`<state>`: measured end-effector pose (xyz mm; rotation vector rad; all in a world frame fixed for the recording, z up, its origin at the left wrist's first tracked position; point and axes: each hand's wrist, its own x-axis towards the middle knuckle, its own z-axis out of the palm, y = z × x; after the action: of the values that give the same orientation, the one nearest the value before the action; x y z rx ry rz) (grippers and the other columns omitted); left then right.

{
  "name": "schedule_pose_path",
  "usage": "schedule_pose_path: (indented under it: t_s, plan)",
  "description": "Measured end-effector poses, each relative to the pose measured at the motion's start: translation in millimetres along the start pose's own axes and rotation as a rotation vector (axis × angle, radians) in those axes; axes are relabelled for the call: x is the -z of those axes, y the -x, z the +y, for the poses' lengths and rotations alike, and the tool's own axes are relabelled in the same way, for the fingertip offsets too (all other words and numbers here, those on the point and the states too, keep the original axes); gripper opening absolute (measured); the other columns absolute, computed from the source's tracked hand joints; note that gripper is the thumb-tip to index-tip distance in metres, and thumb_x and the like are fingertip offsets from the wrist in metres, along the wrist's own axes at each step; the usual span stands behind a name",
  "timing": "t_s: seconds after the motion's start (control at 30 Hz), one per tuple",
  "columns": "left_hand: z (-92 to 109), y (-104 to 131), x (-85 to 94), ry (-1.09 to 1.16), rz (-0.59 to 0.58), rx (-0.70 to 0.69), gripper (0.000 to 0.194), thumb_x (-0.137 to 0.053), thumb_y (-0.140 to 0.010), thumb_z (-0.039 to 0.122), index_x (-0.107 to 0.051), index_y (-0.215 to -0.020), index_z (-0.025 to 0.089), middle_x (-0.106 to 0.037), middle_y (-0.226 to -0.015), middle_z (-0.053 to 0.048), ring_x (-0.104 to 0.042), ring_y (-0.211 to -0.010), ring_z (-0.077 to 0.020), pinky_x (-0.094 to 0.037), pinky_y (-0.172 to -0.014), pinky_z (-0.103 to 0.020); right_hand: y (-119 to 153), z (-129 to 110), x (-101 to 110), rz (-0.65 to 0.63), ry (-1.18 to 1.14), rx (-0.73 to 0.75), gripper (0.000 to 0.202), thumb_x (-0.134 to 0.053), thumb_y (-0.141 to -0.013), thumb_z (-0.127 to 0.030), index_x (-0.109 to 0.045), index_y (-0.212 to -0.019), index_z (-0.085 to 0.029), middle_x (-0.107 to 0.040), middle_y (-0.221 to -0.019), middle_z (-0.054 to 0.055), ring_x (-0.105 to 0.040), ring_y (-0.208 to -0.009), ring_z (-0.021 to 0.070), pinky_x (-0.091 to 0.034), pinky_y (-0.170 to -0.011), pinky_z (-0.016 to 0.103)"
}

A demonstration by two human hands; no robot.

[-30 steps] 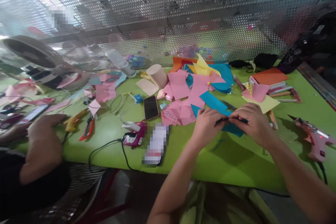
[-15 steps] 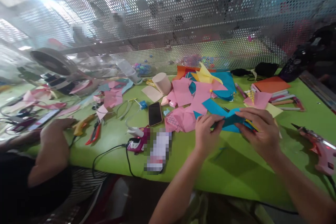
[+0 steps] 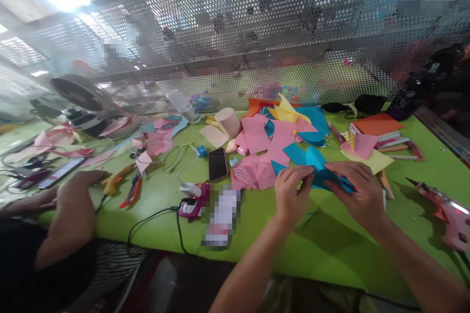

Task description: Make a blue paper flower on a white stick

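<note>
Between my two hands is a curved piece of blue paper [image 3: 318,162], raised just above the green table. My left hand [image 3: 293,188] pinches its left edge with thumb and fingertips. My right hand [image 3: 358,190] grips its right side, the fingers bent over it and partly hiding the paper. Just behind lie more flat blue pieces [image 3: 293,151] and crumpled pink paper [image 3: 253,171]. A pink glue gun [image 3: 446,212] rests on the table to the right of my right hand.
A black phone [image 3: 218,164] lies left of the pink paper, near a purple power strip [image 3: 193,208] with cables. Red-handled pliers [image 3: 131,191] and a yellow glue gun [image 3: 116,181] lie near a neighbour's arm [image 3: 75,205]. A perforated metal screen [image 3: 235,34] stands behind the table.
The blue paper between my hands has turned and now bulges upward in a curve. My right hand has shifted slightly; the yellow-handled item by its fingers no longer shows. The view has tilted a little.
</note>
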<state>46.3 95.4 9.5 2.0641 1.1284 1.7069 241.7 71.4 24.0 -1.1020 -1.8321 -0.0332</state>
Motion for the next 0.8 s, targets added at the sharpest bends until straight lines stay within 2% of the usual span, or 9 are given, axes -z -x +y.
schedule_pose_path:
  t_s: [0.23, 0.43, 0.67, 0.8]
  plan:
    - [0.1, 2.6, -2.2, -0.019, -0.045, 0.024, 0.015, -0.069, -0.102, 0.018, -0.082, -0.105, 0.026, -0.088, -0.105, -0.004, -0.083, -0.099, -0.0210, -0.062, -0.091, -0.039, 1.7, -1.6, 1.2, 0.105, 0.059, 0.054, 0.039, -0.079, -0.098, -0.019, -0.075, -0.132, -0.037, -0.084, -0.122, 0.006, -0.079, -0.108, 0.0321, -0.059, -0.094, 0.052]
    - [-0.9, 4.0, -3.0, -0.014, -0.052, 0.048, 0.014, -0.070, -0.102, 0.020, -0.082, -0.104, 0.026, -0.088, -0.105, -0.004, -0.083, -0.099, -0.0214, -0.061, -0.092, -0.040, 4.5, -3.4, -1.8, 0.072, 0.018, 0.002, 0.033, -0.076, -0.100, -0.022, -0.076, -0.129, -0.038, -0.084, -0.120, 0.005, -0.079, -0.108, 0.0316, -0.061, -0.093, 0.052]
    - [-4.0, 5.7, -5.1, -0.106, -0.146, 0.099, 0.017, -0.071, -0.102, 0.021, -0.084, -0.109, 0.030, -0.088, -0.104, -0.002, -0.082, -0.093, -0.0211, -0.058, -0.093, -0.041, 3.6, -5.3, -4.0, 0.053, -0.055, -0.079, 0.019, -0.075, -0.102, -0.027, -0.079, -0.117, -0.037, -0.084, -0.109, 0.005, -0.079, -0.100, 0.0305, -0.061, -0.088, 0.052]
    - [-7.4, 8.5, -7.8, -0.079, -0.125, 0.097, 0.016, -0.070, -0.102, 0.020, -0.084, -0.106, 0.029, -0.088, -0.102, -0.002, -0.082, -0.090, -0.0201, -0.057, -0.093, -0.041, 3.2, -6.6, -6.3, 0.045, -0.072, -0.097, 0.014, -0.076, -0.101, -0.029, -0.081, -0.112, -0.036, -0.084, -0.106, 0.005, -0.079, -0.098, 0.0306, -0.061, -0.088, 0.051]
